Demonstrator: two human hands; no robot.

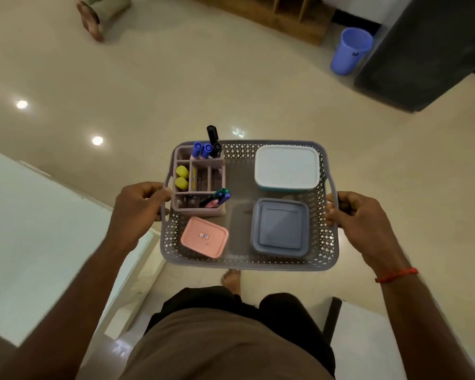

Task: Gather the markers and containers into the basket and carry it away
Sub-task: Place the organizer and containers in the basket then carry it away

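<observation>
head view, basket (247, 263) between left hand (137, 209), right hand (359, 223)

A glossy cream tiled floor (231, 86) is reflecting two round ceiling lights. A blue plastic bucket (351, 50) is standing on it at the far right, just beside a tall dark grey cabinet (428, 50). A low wooden shelf unit (285, 15) is running along the far edge. A white tabletop (39, 229) is lying at the left.
</observation>
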